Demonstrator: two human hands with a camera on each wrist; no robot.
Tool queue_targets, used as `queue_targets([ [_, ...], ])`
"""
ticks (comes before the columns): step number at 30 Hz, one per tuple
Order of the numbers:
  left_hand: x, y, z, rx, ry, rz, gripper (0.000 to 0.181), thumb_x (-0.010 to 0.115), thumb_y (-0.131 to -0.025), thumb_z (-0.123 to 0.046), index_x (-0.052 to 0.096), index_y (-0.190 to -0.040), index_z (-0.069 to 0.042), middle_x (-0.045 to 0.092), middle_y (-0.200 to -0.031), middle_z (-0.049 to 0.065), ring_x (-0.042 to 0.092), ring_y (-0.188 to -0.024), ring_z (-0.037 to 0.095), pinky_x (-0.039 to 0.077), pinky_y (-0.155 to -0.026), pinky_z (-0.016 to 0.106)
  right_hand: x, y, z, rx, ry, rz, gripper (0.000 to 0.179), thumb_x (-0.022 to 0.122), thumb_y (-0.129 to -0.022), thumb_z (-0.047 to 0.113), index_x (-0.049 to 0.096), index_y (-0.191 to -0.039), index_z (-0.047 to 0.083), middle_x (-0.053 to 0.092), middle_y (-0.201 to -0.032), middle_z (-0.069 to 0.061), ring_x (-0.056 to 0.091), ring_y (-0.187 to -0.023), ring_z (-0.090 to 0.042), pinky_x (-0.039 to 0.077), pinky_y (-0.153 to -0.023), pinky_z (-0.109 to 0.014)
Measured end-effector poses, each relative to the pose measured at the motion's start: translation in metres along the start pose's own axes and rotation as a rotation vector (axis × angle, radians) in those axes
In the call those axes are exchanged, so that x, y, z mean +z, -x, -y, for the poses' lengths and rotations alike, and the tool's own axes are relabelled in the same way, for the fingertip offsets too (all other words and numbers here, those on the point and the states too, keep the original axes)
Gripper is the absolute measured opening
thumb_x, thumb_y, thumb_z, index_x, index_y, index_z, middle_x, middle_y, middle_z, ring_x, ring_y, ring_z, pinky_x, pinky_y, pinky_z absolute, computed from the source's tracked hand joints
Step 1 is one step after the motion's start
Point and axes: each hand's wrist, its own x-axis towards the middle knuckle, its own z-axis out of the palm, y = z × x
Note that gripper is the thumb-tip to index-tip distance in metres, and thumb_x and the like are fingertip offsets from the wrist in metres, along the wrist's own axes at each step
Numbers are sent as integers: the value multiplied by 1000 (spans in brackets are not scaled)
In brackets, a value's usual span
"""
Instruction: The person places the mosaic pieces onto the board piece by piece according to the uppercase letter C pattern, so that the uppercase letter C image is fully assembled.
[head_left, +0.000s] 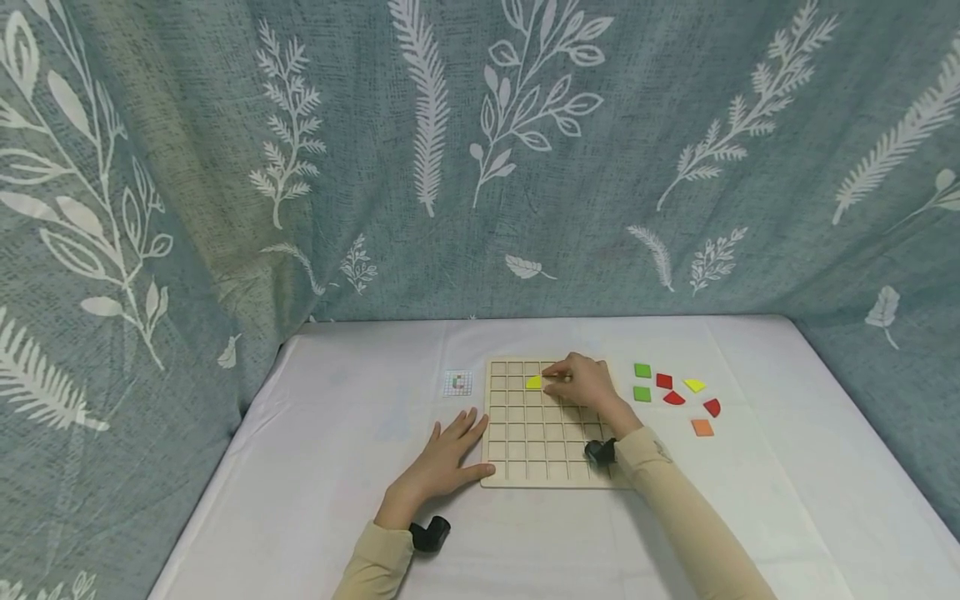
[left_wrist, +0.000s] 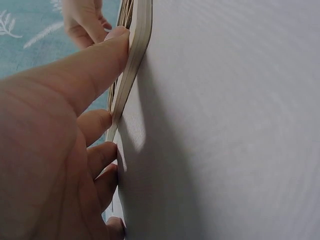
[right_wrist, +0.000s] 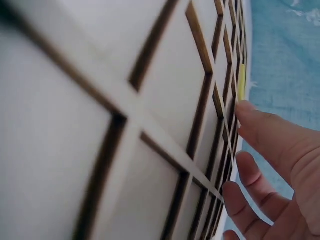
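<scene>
Looks like a curtained-off tabletop recording corner. Blue-green leaf-print fabric (head_left: 457, 267) hangs behind and on both sides, boxing in a table covered in plain white cloth (head_left: 315, 417); black wrist-worn cameras (head_left: 431, 535) show too. Room beyond is hidden, so can't tell whether it's in a home, lab or office.

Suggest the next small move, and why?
Probably a light press with the right hand on the yellow piece: it lies on the grid board right by that hand's fingertips, and I can't tell whether it's seated flush. The left hand touches the board's edge, which could help steady it.
</scene>
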Motion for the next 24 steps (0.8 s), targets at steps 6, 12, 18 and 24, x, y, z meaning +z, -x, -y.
queue_targets([
  [6, 0, 0, 0, 1, -1, 1, 73, 61, -86, -43, 32, -145, -10, 22, -152, 14, 14, -142, 32, 3, -113, 57, -6, 5, -8, -11, -48, -6, 23, 71, -82, 29, 73, -103, 20, 61, -86, 0, 51, -69, -12, 40, -68, -35],
  [12, -1, 0, 0, 8, -3, 2, 72, 61, -87, -42, 32, -145, -10, 22, -152, 14, 14, -142, 32, 3, -113, 57, -12, 10, -16, 2, -101, -25, 23, 69, -84, 28, 73, -104, 17, 61, -88, -2, 51, -68, -13, 39, -68, -36],
  [18, -1, 1, 0, 6, -7, 2, 72, 61, -87, -41, 32, -145, -10, 22, -152, 14, 15, -142, 32, 4, -113, 57, -20, 16, -21, 5, -137, -32, 24, 69, -84, 24, 72, -104, 12, 59, -86, -5, 48, -64, -15, 38, -55, -27],
  [24, -1, 1, 0, 8, -6, 2, 73, 61, -86, -42, 32, -145, -10, 22, -152, 14, 15, -142, 32, 4, -113, 57, -29, 23, -29, 45, -186, -38, 24, 68, -85, 22, 71, -107, 11, 57, -87, -6, 47, -68, -17, 39, -55, -27],
])
